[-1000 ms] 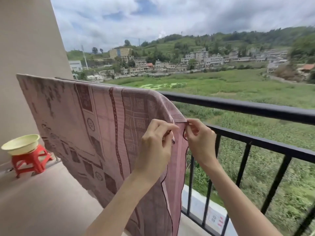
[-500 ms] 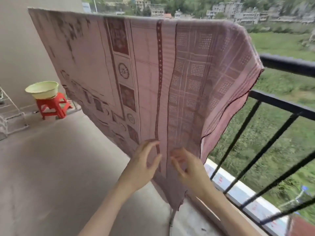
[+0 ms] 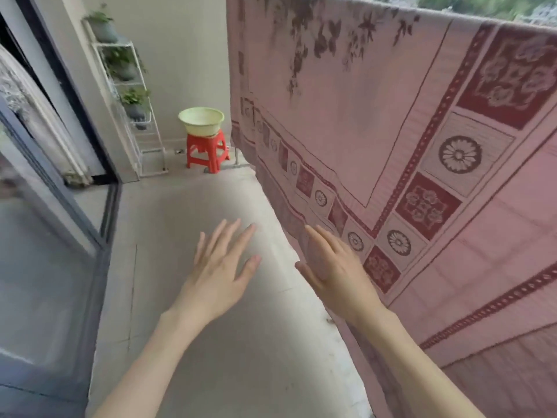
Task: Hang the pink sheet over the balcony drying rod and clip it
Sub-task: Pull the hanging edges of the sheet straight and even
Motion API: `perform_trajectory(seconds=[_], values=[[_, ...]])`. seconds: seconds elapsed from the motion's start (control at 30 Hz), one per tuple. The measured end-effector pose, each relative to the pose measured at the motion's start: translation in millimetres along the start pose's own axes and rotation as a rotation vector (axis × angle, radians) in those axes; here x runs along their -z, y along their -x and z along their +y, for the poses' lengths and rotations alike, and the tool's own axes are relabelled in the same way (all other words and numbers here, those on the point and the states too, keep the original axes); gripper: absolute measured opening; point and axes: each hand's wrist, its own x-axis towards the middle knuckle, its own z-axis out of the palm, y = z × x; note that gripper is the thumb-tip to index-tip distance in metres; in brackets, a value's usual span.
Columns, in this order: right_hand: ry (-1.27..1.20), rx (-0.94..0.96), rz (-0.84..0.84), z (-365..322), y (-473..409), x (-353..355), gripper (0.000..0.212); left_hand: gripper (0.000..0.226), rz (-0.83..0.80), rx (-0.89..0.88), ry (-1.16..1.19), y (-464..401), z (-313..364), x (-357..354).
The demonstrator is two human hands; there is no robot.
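The pink sheet (image 3: 376, 122), patterned with dark red flowers and borders, hangs draped over the balcony rail and fills the right side of the view; the rail itself is hidden under it. My left hand (image 3: 221, 268) hovers open over the floor, fingers spread, holding nothing. My right hand (image 3: 334, 263) is open too, fingers straight, right beside the sheet's lower border; I cannot tell whether it touches the cloth. No clip is visible.
A yellow-green basin (image 3: 201, 120) sits on a red plastic stool (image 3: 207, 152) at the far wall. A white plant rack (image 3: 129, 95) with potted plants stands left of it. A sliding glass door (image 3: 45, 206) runs along the left. Grey concrete floor (image 3: 196, 206) lies between.
Both hands have let go of the sheet's right edge and dropped low and open. My view has swung down and left along the balcony, away from the open railing.
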Motion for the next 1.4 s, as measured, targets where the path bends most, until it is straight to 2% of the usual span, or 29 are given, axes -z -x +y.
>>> perform_trajectory(seconds=[0.2, 0.4, 0.53, 0.7, 0.87, 0.97, 1.1, 1.23, 1.4], values=[[0.031, 0.015, -0.042, -23, -99, -26, 0.064, 0.076, -0.073, 0.048, -0.113, -52, -87, 8], [0.014, 0.043, -0.002, -25, -242, -54, 0.065, 0.081, -0.031, 0.077, -0.139, -163, -164, 14], [-0.002, 0.087, -0.004, -16, -364, -65, 0.064, 0.091, -0.038, 0.089, -0.157, -270, -210, 14], [0.039, 0.155, 0.059, -18, -518, -57, 0.066, 0.068, 0.032, 0.091, -0.209, -405, -250, 51], [0.015, 0.197, 0.073, -39, -652, -63, 0.064, 0.074, 0.123, 0.137, -0.218, -507, -315, 77], [0.027, 0.208, 0.056, -41, -728, -81, 0.063, 0.078, 0.099, 0.160, -0.199, -560, -364, 69], [0.057, 0.195, 0.061, -47, -843, -107, 0.061, 0.097, 0.076, 0.143, -0.183, -656, -440, 65], [0.122, 0.174, 0.098, -66, -972, -109, 0.063, 0.079, 0.116, 0.109, -0.166, -778, -509, 92], [0.198, 0.154, 0.191, -70, -1107, -85, 0.062, 0.077, 0.155, 0.020, -0.047, -930, -561, 111]])
